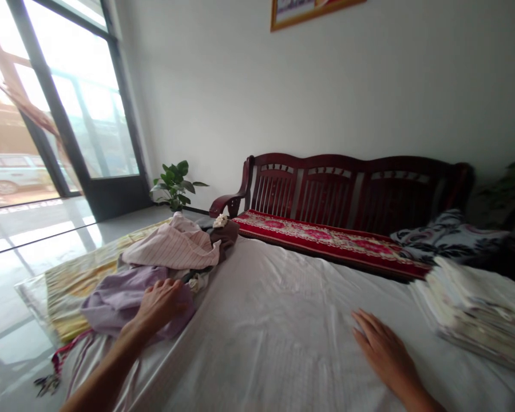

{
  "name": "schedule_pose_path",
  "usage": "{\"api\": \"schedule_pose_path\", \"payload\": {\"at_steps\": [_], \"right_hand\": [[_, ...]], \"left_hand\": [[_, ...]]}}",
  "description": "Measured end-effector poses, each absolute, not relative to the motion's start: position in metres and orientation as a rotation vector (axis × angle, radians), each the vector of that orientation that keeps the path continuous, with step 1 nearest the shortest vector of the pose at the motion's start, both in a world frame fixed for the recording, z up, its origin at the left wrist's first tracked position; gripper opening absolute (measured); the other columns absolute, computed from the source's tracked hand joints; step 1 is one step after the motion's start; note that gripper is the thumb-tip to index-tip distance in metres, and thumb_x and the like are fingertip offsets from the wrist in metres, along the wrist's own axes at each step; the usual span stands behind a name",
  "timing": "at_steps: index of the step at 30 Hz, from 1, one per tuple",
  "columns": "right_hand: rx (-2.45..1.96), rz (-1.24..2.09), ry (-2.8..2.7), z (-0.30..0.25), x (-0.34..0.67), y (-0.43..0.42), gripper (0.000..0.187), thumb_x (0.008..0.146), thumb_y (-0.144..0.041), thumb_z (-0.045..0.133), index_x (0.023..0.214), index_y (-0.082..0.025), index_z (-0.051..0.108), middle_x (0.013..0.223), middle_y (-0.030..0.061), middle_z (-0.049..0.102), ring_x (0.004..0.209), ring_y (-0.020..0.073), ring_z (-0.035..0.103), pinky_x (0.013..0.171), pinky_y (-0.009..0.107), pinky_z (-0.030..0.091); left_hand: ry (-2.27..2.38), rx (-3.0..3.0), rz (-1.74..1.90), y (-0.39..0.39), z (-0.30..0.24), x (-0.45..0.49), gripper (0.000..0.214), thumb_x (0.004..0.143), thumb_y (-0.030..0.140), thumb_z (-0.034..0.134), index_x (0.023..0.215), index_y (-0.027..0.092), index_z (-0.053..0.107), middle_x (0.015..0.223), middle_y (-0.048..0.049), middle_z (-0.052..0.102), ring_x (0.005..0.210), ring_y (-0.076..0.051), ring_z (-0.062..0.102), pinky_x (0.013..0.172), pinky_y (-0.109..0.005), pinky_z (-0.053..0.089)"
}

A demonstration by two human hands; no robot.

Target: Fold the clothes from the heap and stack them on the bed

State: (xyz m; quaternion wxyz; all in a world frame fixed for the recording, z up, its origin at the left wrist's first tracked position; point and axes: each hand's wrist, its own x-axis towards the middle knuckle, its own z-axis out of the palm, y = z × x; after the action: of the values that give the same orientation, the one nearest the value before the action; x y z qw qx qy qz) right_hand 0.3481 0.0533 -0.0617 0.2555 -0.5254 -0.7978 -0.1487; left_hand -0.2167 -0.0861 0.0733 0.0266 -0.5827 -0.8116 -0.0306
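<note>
My left hand (161, 300) is on a crumpled lavender garment (120, 294), its fingers bent and closed on the cloth; the fingertips are partly hidden. Beyond it in the same heap lies a pink striped garment (174, 243), with dark clothing around it. My right hand (380, 346) is held low over a white sheet (278, 309), fingers stretched out and holding nothing. Whether its palm touches the sheet I cannot tell. To the right of that hand stands a stack of folded white and cream cloths (480, 309).
A yellow patterned cloth (72, 292) lies under the heap at the left. Behind the sheet stands a dark red wooden bench (326, 189) with a red floral seat cover (317, 232). A black-and-white patterned cloth (450, 237) lies on its right end. A potted plant (177, 183) stands near the glass door (94, 114).
</note>
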Motion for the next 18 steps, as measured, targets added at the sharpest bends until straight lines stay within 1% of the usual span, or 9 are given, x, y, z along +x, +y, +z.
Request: {"api": "schedule_pose_path", "payload": {"at_steps": [4, 7, 12, 15, 18], "right_hand": [[-1.437, -0.410, -2.168, -0.061, 0.348, 0.052, 0.048, 0.095, -0.042, 0.036, 0.124, -0.020, 0.066, 0.132, 0.0126, 0.066, 0.122, 0.0298, 0.060, 0.102, 0.048, 0.048], [-1.462, -0.411, -2.166, -0.060, 0.346, 0.050, 0.048, 0.095, -0.042, 0.036, 0.125, -0.020, 0.066, 0.132, 0.0115, 0.066, 0.122, 0.0297, 0.060, 0.103, 0.048, 0.048], [-1.490, -0.404, -2.152, -0.059, 0.343, 0.049, 0.046, 0.094, -0.041, 0.038, 0.123, -0.021, 0.067, 0.133, 0.0108, 0.066, 0.123, 0.0303, 0.060, 0.103, 0.049, 0.048], [-1.483, -0.387, -2.148, -0.056, 0.342, 0.048, 0.046, 0.094, -0.041, 0.038, 0.124, -0.020, 0.067, 0.133, 0.0119, 0.066, 0.123, 0.0305, 0.060, 0.103, 0.050, 0.048], [-1.495, -0.376, -2.148, -0.054, 0.340, 0.046, 0.047, 0.094, -0.040, 0.038, 0.124, -0.019, 0.067, 0.133, 0.0122, 0.065, 0.124, 0.0303, 0.059, 0.104, 0.049, 0.048]], "left_hand": [[-2.513, -1.819, -0.367, -0.080, 0.069, -0.228, 0.015, 0.086, 0.028, 0.050, 0.093, 0.022, 0.061, 0.100, -0.0088, 0.070, 0.095, -0.026, 0.064, 0.078, -0.032, 0.043], [-2.477, -1.693, -0.579, -0.081, 0.076, -0.237, 0.015, 0.089, 0.032, 0.045, 0.090, 0.022, 0.056, 0.094, -0.0072, 0.069, 0.088, -0.024, 0.064, 0.073, -0.030, 0.043], [-2.372, -1.310, -0.851, -0.089, 0.111, -0.237, 0.022, 0.093, 0.039, 0.042, 0.097, 0.021, 0.055, 0.090, -0.0063, 0.064, 0.079, -0.024, 0.061, 0.066, -0.031, 0.040], [-2.241, -1.128, -1.155, -0.084, 0.141, -0.221, 0.027, 0.094, 0.042, 0.044, 0.103, 0.020, 0.057, 0.088, -0.0082, 0.064, 0.079, -0.026, 0.060, 0.064, -0.033, 0.040], [-2.069, -1.063, -1.517, -0.069, 0.168, -0.190, 0.025, 0.092, 0.041, 0.049, 0.102, 0.020, 0.058, 0.087, -0.0061, 0.063, 0.080, -0.024, 0.059, 0.068, -0.034, 0.042]]}}
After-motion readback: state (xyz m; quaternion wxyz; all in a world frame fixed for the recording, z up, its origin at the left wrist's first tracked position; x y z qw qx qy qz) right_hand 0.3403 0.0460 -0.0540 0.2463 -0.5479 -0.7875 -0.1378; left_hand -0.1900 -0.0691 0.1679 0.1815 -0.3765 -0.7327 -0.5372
